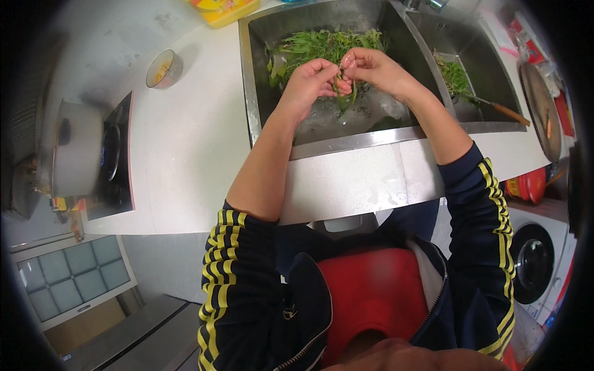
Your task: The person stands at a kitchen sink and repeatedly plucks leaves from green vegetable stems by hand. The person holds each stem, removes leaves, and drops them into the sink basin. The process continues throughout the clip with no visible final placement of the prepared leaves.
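Note:
My left hand (312, 84) and my right hand (373, 69) meet above the large steel sink basin (320, 149). Between their fingertips they pinch a small sprig of leafy greens (344, 99), whose leaves hang down towards the water. Behind the hands a heap of leafy greens (320, 41) lies in the basin, partly hidden by them. In the smaller basin at the right, more greens (454, 76) lie beside a wooden-handled tool (508, 113), whose handle rests across the rim; its working end is hard to make out.
A bowl with yellow contents (164, 69) stands on the white counter (195, 139). At far left a large pot (76, 153) is beside the black cooktop (113, 157). A round cutting board (538, 111) is right of the sinks. A yellow container (225, 11) stands behind the counter's top edge.

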### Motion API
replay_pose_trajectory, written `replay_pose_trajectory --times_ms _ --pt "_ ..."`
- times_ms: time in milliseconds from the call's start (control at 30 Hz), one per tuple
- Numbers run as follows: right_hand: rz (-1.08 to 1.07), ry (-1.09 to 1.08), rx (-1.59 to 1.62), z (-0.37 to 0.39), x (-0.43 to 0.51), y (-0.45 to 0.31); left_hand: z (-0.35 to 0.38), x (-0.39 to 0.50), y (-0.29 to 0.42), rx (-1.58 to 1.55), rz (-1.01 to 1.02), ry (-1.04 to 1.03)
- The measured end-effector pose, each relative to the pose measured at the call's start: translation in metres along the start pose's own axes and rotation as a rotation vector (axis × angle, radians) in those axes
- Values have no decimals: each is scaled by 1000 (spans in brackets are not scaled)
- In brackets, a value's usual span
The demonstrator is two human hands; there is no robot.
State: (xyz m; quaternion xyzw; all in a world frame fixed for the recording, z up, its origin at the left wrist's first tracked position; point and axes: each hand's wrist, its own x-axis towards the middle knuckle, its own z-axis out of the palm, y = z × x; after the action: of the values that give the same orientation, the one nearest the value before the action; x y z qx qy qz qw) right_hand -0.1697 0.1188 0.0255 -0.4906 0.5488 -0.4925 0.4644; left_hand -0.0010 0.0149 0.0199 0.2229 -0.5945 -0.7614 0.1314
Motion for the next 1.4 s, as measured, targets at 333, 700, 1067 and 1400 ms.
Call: replay_pose_trajectory --times_ms 333,700,1067,1400 --pt "20 37 -47 -4 -1 -5 -4 0 0 33 27 8" --pt "31 33 -61 -2 -2 -7 -3 0 2 23 55 13" --pt "1 -14 -68 -2 1 -1 -1 -1 3 15 58 10" --pt "5 -4 -81 -2 1 0 -1 -2 4 27 45 -9"
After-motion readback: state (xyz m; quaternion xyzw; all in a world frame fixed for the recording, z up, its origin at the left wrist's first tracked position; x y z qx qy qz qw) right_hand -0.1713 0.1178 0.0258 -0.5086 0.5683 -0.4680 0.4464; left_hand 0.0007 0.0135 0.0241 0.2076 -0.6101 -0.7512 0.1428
